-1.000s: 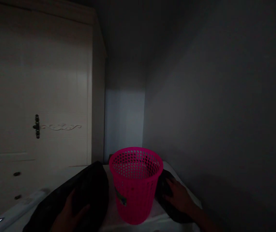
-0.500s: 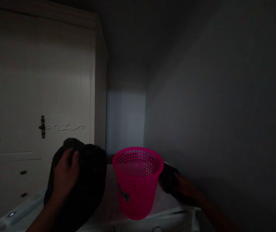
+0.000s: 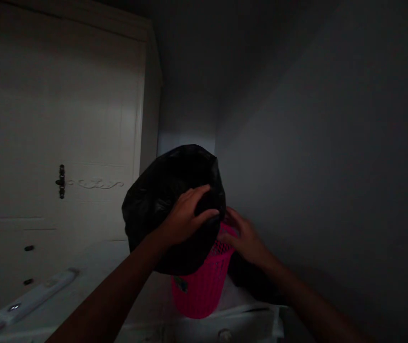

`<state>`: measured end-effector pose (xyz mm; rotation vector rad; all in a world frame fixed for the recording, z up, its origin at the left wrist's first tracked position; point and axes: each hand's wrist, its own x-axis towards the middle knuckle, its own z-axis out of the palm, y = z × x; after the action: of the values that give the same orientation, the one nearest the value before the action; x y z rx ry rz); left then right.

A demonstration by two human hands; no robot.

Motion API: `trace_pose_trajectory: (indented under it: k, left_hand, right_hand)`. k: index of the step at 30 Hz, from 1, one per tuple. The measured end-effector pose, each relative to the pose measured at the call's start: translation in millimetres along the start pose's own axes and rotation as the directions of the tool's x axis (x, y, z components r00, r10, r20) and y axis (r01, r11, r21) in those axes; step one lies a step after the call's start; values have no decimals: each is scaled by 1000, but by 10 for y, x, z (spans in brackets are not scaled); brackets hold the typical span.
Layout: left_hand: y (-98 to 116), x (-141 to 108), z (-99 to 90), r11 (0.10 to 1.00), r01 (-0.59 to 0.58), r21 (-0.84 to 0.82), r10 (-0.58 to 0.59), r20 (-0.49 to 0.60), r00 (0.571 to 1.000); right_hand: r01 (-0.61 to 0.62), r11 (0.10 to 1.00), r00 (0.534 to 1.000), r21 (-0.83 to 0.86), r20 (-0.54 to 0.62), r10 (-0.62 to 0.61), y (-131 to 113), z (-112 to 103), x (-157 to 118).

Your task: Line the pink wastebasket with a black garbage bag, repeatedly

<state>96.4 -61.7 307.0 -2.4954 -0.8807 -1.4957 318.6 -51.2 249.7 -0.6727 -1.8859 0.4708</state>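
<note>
A black plastic trash bag (image 3: 154, 205), its mouth spread wide, hangs tilted over a pink perforated waste basket (image 3: 200, 290). It covers most of the basket's opening. My left hand (image 3: 189, 216) holds the bag at its mouth, fingers stretched forward and thumb apart. At the basket's right rim is my right hand (image 3: 245, 238), its curved fingers and thumb apart, beside the bag's edge. Whether those fingertips touch the bag is too dark to tell. A dark bundle (image 3: 250, 276) lies behind the basket, below my right forearm.
The basket stands near the front edge of a white tabletop (image 3: 107, 257). A white power strip (image 3: 39, 295) with a small light lies at the left. Behind stands a white wardrobe (image 3: 93, 114) with dark handles; a grey wall (image 3: 325, 166) closes off the right.
My left hand has carried the trash bag from the left to over the basket, its mouth now spread. My right hand has left the dark bundle and come to the basket's rim.
</note>
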Motion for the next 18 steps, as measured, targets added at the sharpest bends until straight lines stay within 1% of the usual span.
trace_pose_trajectory:
  k: [1,2,3,4,5,6,8,9,11,12,13,14,15,16,17,18]
  left_hand:
    - [65,15,57,997,-6,-79,14,91,996]
    - [115,13,98,990,0,-142,22,153,988]
    - [144,-5,122,983,11,-181,23,182,983]
    - [149,-36,129,982,18,-188,17,181,983]
    - [127,-79,122,987,19,-160,6,155,988]
    - [80,-129,104,995,20,-101,-7,121,993]
    - [-70,-238,51,996,39,81,-46,82,996]
    - [-160,-291,24,981,57,183,-75,92,993]
    - [-336,-382,-7,933,90,348,-158,170,973]
    - [-413,-418,-6,911,102,400,-208,232,950]
    - [-480,-446,8,895,111,432,-258,299,919]
    - [-535,-465,36,887,119,447,-303,367,879]
    - [-582,-473,77,887,119,445,-331,436,837]
    - [-620,-468,130,896,110,430,-338,502,796]
    - [-652,-450,195,910,90,405,-323,555,767]
    - [-679,-419,270,925,66,374,-293,591,751]
  right_hand:
    - [5,999,1000,54,-7,-4,-49,63,52]
    - [-2,996,999,91,-36,5,-58,105,101]
    - [-14,994,996,110,-83,24,-31,124,145]
    - [-30,993,989,113,-138,46,28,120,180]
    - [-47,994,978,103,-196,66,112,95,205]
    - [-64,994,964,87,-253,85,212,53,218]
    - [-115,992,929,60,-347,129,433,-57,212]
    - [-150,987,913,56,-375,161,539,-113,198]
    - [-237,969,883,67,-402,244,701,-202,164]
    - [-282,956,867,80,-404,290,748,-231,148]
    - [-323,941,853,97,-400,334,768,-249,136]
    - [-353,928,846,118,-385,370,760,-257,128]
    - [-366,920,849,141,-355,392,726,-256,123]
    - [-365,916,864,168,-306,400,671,-250,120]
    - [-355,915,887,193,-239,395,600,-238,119]
    - [-343,915,913,211,-155,378,520,-223,118]
